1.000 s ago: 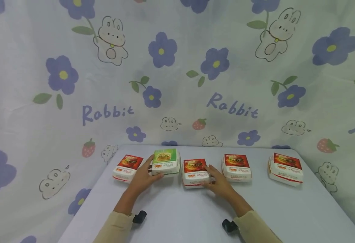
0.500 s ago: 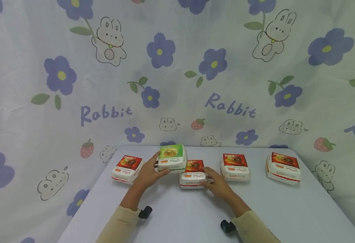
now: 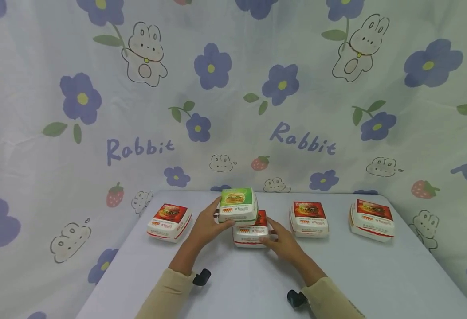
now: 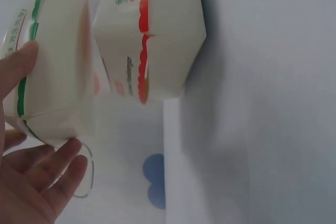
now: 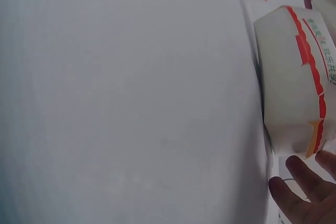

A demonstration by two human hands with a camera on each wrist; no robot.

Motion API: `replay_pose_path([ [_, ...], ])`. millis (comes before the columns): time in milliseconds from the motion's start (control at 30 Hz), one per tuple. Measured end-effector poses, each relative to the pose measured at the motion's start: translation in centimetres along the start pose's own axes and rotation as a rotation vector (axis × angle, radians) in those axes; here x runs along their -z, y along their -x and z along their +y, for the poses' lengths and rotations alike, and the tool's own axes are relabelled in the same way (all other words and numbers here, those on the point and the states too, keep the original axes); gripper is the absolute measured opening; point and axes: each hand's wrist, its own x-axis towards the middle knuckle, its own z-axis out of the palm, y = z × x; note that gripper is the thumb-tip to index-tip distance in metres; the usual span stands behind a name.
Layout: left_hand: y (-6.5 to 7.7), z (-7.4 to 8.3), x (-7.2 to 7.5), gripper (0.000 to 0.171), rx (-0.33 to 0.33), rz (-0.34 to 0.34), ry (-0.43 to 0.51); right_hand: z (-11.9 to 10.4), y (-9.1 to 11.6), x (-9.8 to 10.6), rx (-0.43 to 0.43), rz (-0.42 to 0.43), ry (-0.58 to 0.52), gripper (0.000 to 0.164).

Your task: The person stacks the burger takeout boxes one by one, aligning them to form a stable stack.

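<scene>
My left hand [image 3: 208, 225] grips a green-topped burger box [image 3: 236, 204] at its left end. In the left wrist view the thumb lies on the front wall of the green box [image 4: 58, 61] and the fingers are at its end. A red-topped burger box [image 3: 250, 238] sits on the table just below, its lid partly hidden by the green one. A narrow gap shows between this red box [image 4: 168, 35] and the green box. At the red box's right end is my right hand [image 3: 284, 241], thumb on the front corner, fingers [image 5: 307, 179] against the end.
Other red-topped burger boxes rest on the white table [image 3: 237, 283]: one on the left [image 3: 169, 223], one right of centre [image 3: 309, 220], one at far right [image 3: 372, 221]. A flowered rabbit-print cloth [image 3: 233, 106] hangs behind the table's back edge.
The left hand has lifted the green box and carried it right, over the back of the middle red box. That red box has slid slightly left, with my right hand staying at its end.
</scene>
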Motion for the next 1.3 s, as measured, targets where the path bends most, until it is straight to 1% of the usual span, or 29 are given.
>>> replay_pose_path([
  [100, -0.1, 0.3, -0.6, 0.108, -0.012, -0.004, -0.008, -0.2, 0.0, 0.3, -0.006, 0.012, 0.020, 0.083],
  [200, -0.1, 0.4, -1.1, 0.107, -0.005, -0.014, -0.020, -0.4, -0.2, 0.6, -0.009, 0.041, 0.038, 0.083],
  [367, 0.0, 0.7, -1.6, 0.106, -0.012, -0.016, -0.024, -0.8, -0.7, 0.8, 0.044, 0.102, 0.001, 0.084],
  [467, 0.1, 0.9, -1.9, 0.105, -0.024, -0.017, -0.028, -0.9, -0.8, 0.9, 0.067, 0.120, -0.021, 0.085],
  [567, 0.1, 1.1, -2.1, 0.104, -0.045, -0.025, -0.027, -1.0, -0.7, 1.0, 0.072, 0.125, -0.034, 0.083],
  [667, 0.1, 1.4, -2.2, 0.105, -0.059, -0.039, -0.027, -1.1, -0.6, 1.1, 0.093, 0.127, -0.039, 0.081],
  [933, 0.3, 2.0, -1.8, 0.105, -0.058, -0.071, -0.021, -1.4, -0.4, 1.7, 0.115, 0.117, -0.024, 0.075],
  [1167, 0.8, 2.0, -1.9, 0.096, -0.070, -0.091, 0.010, -1.2, 0.0, 1.9, 0.144, 0.131, -0.027, 0.073],
  [1300, 1.2, 1.8, -2.1, 0.095, -0.065, -0.098, 0.014, -0.8, 0.3, 1.6, 0.133, 0.119, -0.030, 0.073],
])
